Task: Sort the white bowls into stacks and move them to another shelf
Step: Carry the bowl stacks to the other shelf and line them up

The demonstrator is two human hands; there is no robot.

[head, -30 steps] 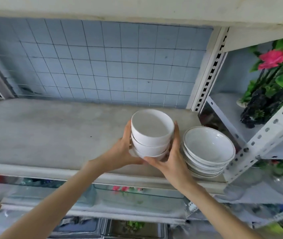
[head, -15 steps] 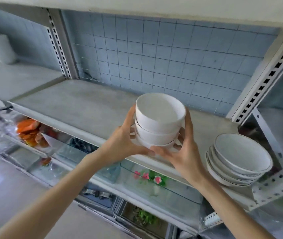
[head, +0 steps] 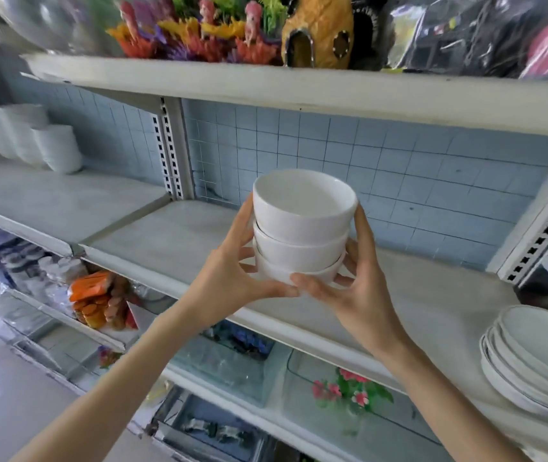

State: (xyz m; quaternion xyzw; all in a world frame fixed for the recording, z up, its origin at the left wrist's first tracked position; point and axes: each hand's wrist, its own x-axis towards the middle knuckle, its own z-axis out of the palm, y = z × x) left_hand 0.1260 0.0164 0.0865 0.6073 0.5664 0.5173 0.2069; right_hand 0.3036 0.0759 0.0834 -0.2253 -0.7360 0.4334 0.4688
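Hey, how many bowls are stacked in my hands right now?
3, nested between left hand and right hand: top bowl, middle bowl beneath it, bottom bowl lowest. Another may hide behind the fingers.

Two slim bare forearms, bare left grip [head: 229,278], bare right grip [head: 362,291]

One wide-angle head-worn view, close, facing the shelf [head: 172,235] obliquely from the front.
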